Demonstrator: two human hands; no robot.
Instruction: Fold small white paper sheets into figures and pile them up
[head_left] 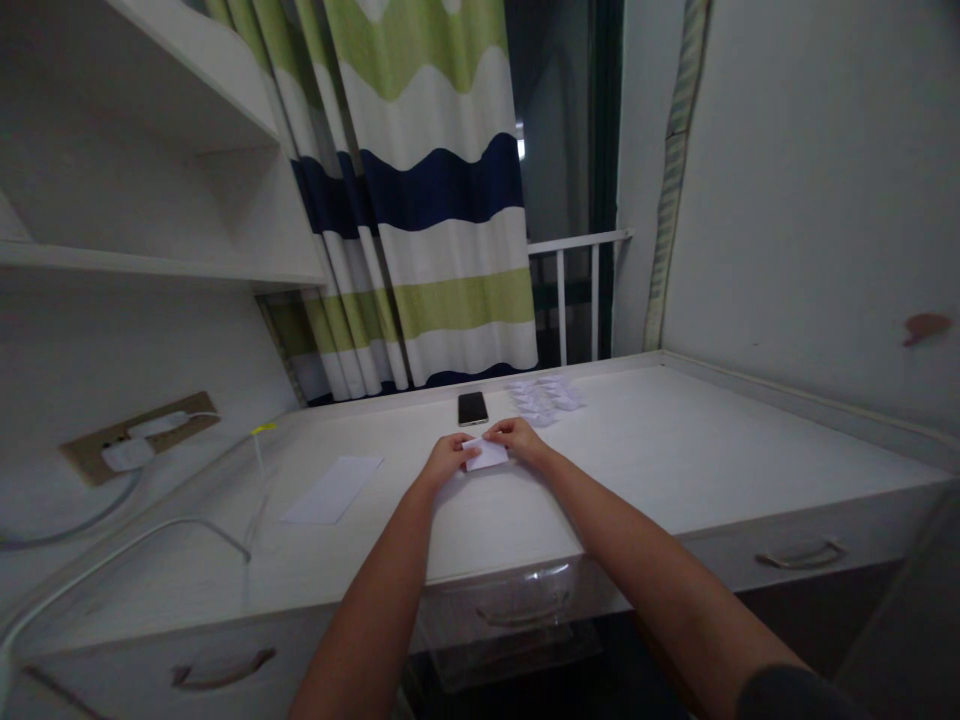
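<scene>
A small folded white paper point(486, 454) is pinched between the left hand point(448, 460) and right hand point(514, 440), so the hands are basically together and clamped on it, right over a smooth white desk point(637, 450). Just ahead of the hands, a glossy black phone point(473, 408) is lying flat. Ahead and to the right, a loose pile of crinkly paper bits point(544, 398) is spread out. Well left of the left hand, a thin rectangular sheet point(331, 490) is laid flat.

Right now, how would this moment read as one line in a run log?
left hand: on white paper slip | right hand: on same slip | nearby: black smartphone
</scene>
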